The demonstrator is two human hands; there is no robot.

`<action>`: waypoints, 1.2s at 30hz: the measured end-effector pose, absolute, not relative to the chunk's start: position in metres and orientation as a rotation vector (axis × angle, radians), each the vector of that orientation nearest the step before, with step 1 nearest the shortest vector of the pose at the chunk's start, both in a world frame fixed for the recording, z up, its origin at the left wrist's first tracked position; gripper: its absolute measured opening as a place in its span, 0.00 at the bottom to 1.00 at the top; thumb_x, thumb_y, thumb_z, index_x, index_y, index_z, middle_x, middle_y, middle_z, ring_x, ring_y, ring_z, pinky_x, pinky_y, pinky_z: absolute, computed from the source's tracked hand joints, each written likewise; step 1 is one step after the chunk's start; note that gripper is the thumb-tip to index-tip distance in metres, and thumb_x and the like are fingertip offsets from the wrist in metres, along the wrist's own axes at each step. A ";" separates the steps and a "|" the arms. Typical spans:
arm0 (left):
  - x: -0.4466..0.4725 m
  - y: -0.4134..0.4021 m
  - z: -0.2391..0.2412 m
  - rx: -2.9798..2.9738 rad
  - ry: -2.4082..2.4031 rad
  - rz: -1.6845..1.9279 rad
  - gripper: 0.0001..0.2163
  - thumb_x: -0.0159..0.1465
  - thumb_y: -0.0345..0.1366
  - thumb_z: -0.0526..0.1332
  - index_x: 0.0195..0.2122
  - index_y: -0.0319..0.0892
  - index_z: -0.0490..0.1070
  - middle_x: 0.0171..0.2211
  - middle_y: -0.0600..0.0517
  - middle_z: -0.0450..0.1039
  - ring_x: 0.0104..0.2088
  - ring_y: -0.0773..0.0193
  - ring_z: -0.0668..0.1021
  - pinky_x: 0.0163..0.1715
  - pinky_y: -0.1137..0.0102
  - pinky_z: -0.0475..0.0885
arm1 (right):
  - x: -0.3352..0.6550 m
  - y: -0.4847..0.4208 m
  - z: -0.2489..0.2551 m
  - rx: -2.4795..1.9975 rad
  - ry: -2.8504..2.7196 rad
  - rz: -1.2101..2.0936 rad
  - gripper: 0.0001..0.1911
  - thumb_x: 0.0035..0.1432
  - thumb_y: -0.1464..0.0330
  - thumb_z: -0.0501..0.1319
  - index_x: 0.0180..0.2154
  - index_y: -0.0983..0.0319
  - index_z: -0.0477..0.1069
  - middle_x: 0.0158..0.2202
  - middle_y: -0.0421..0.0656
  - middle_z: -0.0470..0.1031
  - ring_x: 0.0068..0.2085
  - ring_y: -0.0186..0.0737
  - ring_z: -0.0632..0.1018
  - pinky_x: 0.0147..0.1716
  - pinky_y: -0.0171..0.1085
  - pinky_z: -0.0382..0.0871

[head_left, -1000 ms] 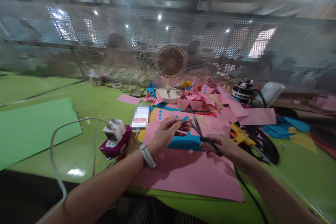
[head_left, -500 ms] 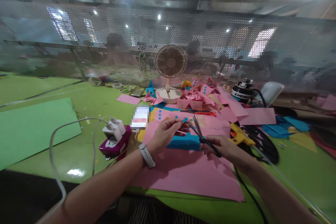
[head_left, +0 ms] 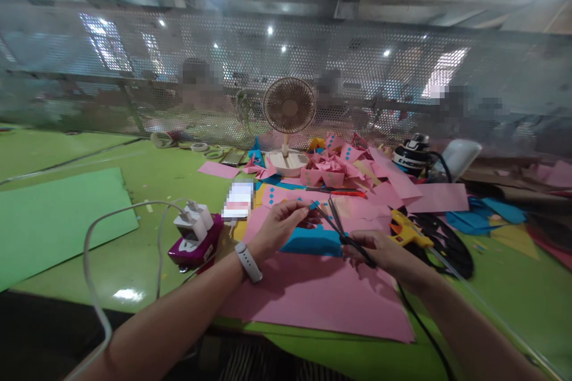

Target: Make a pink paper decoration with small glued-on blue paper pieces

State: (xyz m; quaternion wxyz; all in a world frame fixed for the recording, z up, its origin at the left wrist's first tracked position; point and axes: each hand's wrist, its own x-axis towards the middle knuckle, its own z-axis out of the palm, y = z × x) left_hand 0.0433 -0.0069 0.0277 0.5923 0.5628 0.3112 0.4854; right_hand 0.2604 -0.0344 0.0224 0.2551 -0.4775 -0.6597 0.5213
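My left hand (head_left: 283, 225) pinches a small blue paper piece (head_left: 314, 205) between thumb and fingertips. In my right hand (head_left: 374, 248) is a pair of black scissors (head_left: 339, 227), its blades parted and their tips close to that blue piece. Beneath both hands lies a blue strip (head_left: 310, 242), which looks like paper or foam. Under it a large pink sheet (head_left: 322, 292) reaches toward the table's front edge. Pink paper with small blue diamonds (head_left: 271, 195) lies just beyond my left hand.
A yellow glue gun (head_left: 409, 229) rests on a black round object at right. A phone (head_left: 239, 199) and a purple power block (head_left: 196, 244) with cabled white chargers are at left. Behind stand a small fan (head_left: 289, 106) and heaped pink scraps (head_left: 333, 164). A green sheet (head_left: 67, 214) lies far left.
Hardly anything differs. Both hands keep their grip, with the scissors still parted beside the small blue piece; the view has shifted very slightly.
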 end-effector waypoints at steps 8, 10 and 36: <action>0.043 -0.006 0.027 1.283 0.691 1.126 0.07 0.58 0.36 0.60 0.31 0.38 0.71 0.31 0.48 0.77 0.32 0.63 0.78 0.39 0.65 0.71 | 0.262 -0.032 0.019 -1.224 -1.794 1.459 0.21 0.46 0.52 0.64 0.26 0.65 0.68 0.21 0.38 0.66 0.24 0.31 0.69 0.22 0.30 0.61; 0.043 -0.006 0.026 1.276 0.684 1.128 0.07 0.58 0.36 0.60 0.32 0.38 0.71 0.32 0.48 0.77 0.33 0.63 0.78 0.40 0.65 0.71 | 0.262 -0.032 0.019 -1.223 -1.789 1.461 0.21 0.47 0.52 0.63 0.26 0.65 0.69 0.21 0.38 0.67 0.24 0.31 0.69 0.22 0.30 0.61; 0.044 -0.004 0.023 1.284 0.706 1.116 0.07 0.58 0.38 0.61 0.32 0.38 0.73 0.33 0.48 0.77 0.36 0.62 0.78 0.39 0.65 0.71 | 0.260 -0.030 0.014 -1.258 -1.743 1.494 0.24 0.44 0.49 0.63 0.26 0.65 0.67 0.19 0.37 0.67 0.19 0.30 0.70 0.17 0.30 0.62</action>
